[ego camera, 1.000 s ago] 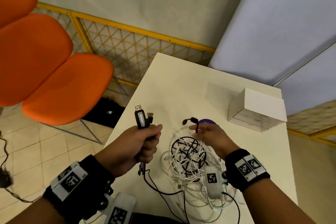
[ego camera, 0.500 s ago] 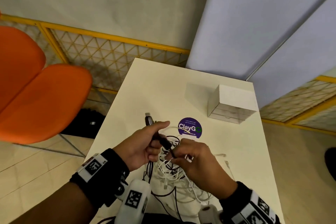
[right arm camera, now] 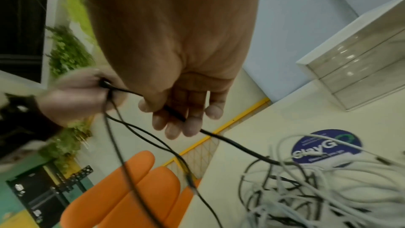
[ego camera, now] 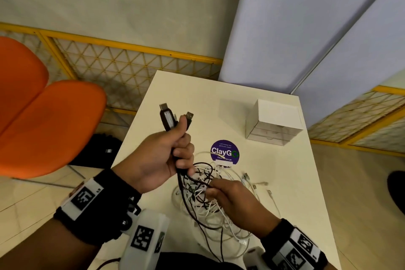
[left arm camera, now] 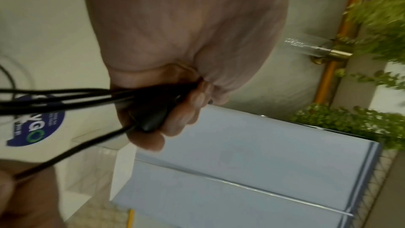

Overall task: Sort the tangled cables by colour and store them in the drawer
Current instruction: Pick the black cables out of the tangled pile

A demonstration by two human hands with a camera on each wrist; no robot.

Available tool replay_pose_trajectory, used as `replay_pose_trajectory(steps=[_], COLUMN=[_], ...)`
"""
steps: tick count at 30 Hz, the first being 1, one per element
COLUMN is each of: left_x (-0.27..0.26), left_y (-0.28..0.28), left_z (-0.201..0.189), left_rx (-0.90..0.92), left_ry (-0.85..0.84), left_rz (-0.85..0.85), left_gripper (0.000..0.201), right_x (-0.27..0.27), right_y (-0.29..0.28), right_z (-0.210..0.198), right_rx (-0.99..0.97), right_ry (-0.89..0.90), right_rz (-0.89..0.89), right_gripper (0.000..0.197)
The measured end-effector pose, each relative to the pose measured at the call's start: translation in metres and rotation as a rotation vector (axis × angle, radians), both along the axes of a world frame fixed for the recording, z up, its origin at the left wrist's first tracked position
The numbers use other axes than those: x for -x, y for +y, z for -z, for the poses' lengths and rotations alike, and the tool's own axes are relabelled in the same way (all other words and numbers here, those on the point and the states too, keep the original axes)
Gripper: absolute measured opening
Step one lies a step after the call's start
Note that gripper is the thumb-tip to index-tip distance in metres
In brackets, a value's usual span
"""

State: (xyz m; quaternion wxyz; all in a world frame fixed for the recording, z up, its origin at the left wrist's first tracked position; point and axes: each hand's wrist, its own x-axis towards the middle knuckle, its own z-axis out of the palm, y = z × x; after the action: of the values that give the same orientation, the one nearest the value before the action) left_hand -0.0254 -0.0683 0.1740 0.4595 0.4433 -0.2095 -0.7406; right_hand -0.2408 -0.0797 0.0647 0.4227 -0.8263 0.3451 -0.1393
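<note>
Raised, left hand grips black cables above right hand.

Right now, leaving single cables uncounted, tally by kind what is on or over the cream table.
Hands holding black cables: 2, left hand and right hand
White box-shaped drawer units: 1
Round purple stickers: 1
Tangled heaps of black and white cables: 1
Total: 5

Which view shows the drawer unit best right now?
Right wrist: the drawer unit fills the upper right, its three clear stacked fronts visible. Head shows it whole but small. Left wrist catches only a blurred corner.
</note>
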Motion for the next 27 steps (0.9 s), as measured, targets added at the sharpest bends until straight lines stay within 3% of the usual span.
replay_pose_trajectory(steps=[3, 5, 7, 10, 11, 15, 17, 21, 27], left_x=[-0.014, -0.027, -0.042, -0.057, -0.058, -0.045, -0.032, -0.004, 0.026], left_y=[0.003, 0.006, 0.010, 0.018, 0.021, 0.031, 0.031, 0.025, 0.015], left_z=[-0.020, -0.028, -0.033, -0.036, -0.039, -0.045, -0.039, -0.013, 0.002], left_rx=[0.052, 0.100, 0.158, 0.221, 0.232, 0.153, 0.143, 0.039, 0.121], left_ry=[-0.035, 0.031, 0.158, 0.480, 0.480, -0.198, -0.421, -0.678, -0.872], left_rz=[0.025, 0.056, 0.119, 0.268, 0.290, 0.265, 0.294, 0.284, 0.318], left_gripper=[0.053, 0.054, 0.055, 0.048, 0.047, 0.047, 0.037, 0.033, 0.042], right_x=[0.010, 0.018, 0.026, 0.034, 0.036, 0.038, 0.032, 0.016, -0.002], right_y=[-0.008, -0.012, -0.015, -0.019, -0.021, -0.028, -0.032, -0.038, -0.034], right_z=[0.028, 0.050, 0.071, 0.095, 0.099, 0.100, 0.085, 0.035, -0.035], right_rx=[-0.005, -0.021, -0.023, -0.037, -0.039, -0.013, 0.073, 0.247, 0.424], right_ry=[0.064, 0.092, 0.113, 0.153, 0.162, 0.185, 0.158, 0.119, 0.087], right_rz=[0.020, 0.048, 0.073, 0.095, 0.104, 0.117, 0.136, 0.126, 0.089], right_gripper=[0.029, 0.030, 0.028, 0.026, 0.026, 0.023, 0.023, 0.039, 0.030])
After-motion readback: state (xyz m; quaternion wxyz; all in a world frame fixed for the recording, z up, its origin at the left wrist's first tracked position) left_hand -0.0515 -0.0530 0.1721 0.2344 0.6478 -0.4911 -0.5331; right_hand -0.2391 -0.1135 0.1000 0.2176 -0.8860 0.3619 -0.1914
